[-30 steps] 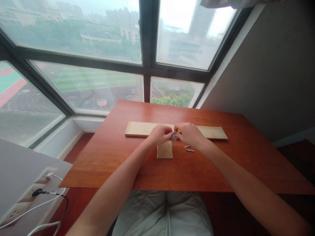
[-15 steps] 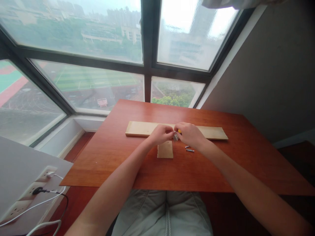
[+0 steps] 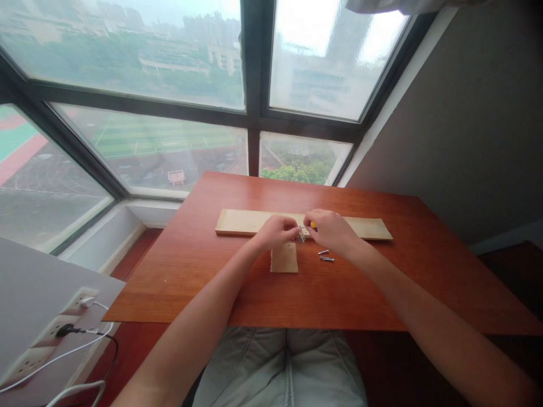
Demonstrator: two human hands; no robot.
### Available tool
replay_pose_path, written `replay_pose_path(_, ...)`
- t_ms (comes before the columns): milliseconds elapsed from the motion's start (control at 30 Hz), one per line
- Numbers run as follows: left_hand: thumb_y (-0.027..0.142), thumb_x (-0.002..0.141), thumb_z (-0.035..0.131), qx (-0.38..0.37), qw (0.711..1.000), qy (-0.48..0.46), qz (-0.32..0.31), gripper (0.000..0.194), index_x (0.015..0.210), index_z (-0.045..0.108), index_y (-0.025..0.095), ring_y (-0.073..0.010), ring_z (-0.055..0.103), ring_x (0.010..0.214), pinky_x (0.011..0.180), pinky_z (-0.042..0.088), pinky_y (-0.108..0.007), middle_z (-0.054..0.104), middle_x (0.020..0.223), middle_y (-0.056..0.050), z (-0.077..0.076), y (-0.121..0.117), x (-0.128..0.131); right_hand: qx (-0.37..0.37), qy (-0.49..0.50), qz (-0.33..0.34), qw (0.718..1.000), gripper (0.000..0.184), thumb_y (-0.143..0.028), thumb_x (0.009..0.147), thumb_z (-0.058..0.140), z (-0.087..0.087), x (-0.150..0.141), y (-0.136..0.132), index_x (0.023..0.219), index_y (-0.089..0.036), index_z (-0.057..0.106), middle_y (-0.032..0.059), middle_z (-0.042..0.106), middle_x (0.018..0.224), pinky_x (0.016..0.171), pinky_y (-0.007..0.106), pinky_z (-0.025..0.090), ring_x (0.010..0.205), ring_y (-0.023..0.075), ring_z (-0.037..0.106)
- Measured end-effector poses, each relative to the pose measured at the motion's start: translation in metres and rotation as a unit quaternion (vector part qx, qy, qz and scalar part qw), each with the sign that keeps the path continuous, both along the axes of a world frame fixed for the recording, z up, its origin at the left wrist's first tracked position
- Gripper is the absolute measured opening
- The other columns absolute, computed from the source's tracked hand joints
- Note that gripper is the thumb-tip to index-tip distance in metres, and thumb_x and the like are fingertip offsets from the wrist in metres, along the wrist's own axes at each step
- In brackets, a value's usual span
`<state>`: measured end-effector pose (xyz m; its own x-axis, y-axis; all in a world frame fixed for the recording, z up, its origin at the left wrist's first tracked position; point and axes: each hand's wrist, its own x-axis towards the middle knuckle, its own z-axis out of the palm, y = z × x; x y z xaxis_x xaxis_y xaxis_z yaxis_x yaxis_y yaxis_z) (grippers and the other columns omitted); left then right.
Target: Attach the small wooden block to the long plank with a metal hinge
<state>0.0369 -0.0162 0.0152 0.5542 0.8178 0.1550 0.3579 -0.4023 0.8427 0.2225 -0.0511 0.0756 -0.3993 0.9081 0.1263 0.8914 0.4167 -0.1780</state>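
Observation:
Over the near edge of a long pale wooden board (image 3: 241, 221), my left hand (image 3: 278, 230) pinches a small silvery metal piece (image 3: 301, 236) between thumb and fingers. Its exact kind is too small to make out. My right hand (image 3: 333, 230) is closed around a yellow-handled screwdriver (image 3: 313, 224), whose thin shaft points left to the metal piece. Most of the handle is hidden in the fingers. Below my left hand lies a small square wooden block (image 3: 284, 258). Several loose screws (image 3: 326, 259) lie on the table under my right hand.
The reddish-brown wooden table (image 3: 203, 294) ends just before my lap. Large windows (image 3: 161, 135) rise behind it, and a grey wall (image 3: 479, 113) slopes on the right. Power sockets (image 3: 57, 328) with plugged-in cables are at lower left.
My right hand has moved slightly up and away from my left, so more of the screwdriver's shaft and the metal piece shows. The board, block and screws lie as before.

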Motion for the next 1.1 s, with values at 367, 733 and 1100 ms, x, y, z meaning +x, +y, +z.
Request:
replay_pose_path(367,0.033,0.084,0.055,0.030,0.999,0.040,-0.013,0.026,0.072,0.067,0.014,-0.0116,0.055,0.059,0.055,0.036,-0.020,0.065,0.063,-0.001,0.000,0.000,0.001,-0.096,-0.049,-0.047,0.993,0.010,-0.016,0.079,0.055,-0.021,0.040,-0.014,0.078,-0.022,0.064,0.0027,0.070,0.079,0.061,0.026,0.032,0.073,0.0169,0.059)
replay_pose_path(733,0.032,0.085,0.054,0.044,0.997,0.054,-0.023,0.026,0.073,0.069,0.014,-0.0117,0.054,0.058,0.055,0.034,-0.021,0.065,0.063,-0.002,0.003,-0.002,0.000,-0.124,-0.008,-0.051,0.991,0.010,-0.016,0.080,0.057,-0.034,0.059,-0.031,0.079,-0.021,0.065,0.0033,0.071,0.081,0.068,0.026,0.039,0.077,0.0177,0.062)
replay_pose_path(1100,0.033,0.085,0.055,0.045,0.997,0.060,-0.024,0.027,0.074,0.070,0.014,-0.0117,0.052,0.059,0.055,0.033,-0.021,0.064,0.063,-0.001,0.003,-0.003,0.002,-0.113,-0.018,-0.071,0.991,0.010,-0.030,0.087,0.058,-0.040,0.051,-0.040,0.084,-0.023,0.064,0.0029,0.071,0.083,0.063,0.027,0.036,0.073,0.0184,0.062)
